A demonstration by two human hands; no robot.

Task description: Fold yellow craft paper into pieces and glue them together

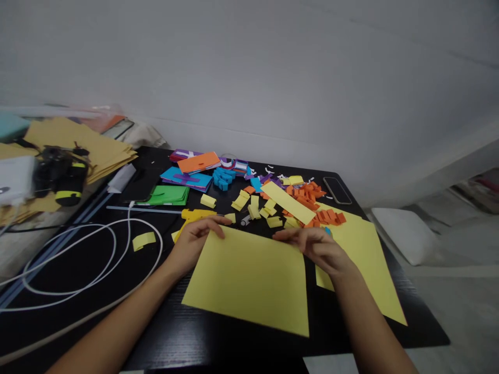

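Observation:
A sheet of yellow paper (249,280) is held by its far edge over the near part of the black table (167,337). My left hand (195,239) pinches its far left corner, and my right hand (317,246) grips the far right corner. Just beyond my left hand lies a yellow glue gun (195,214), partly hidden by that hand. Several small folded yellow paper pieces (253,208) are scattered past the sheet, with a yellow paper strip (288,202) and orange folded pieces (331,215) among them. More yellow sheets (362,254) lie under and beside my right forearm.
Toward the wall are blue paper envelopes (187,179), an orange one (199,162) and green ones (167,195). A phone (337,190) lies at the back right. White cable loops (113,249) cross the left side, near brown envelopes (89,145) and a black-and-yellow device (70,182).

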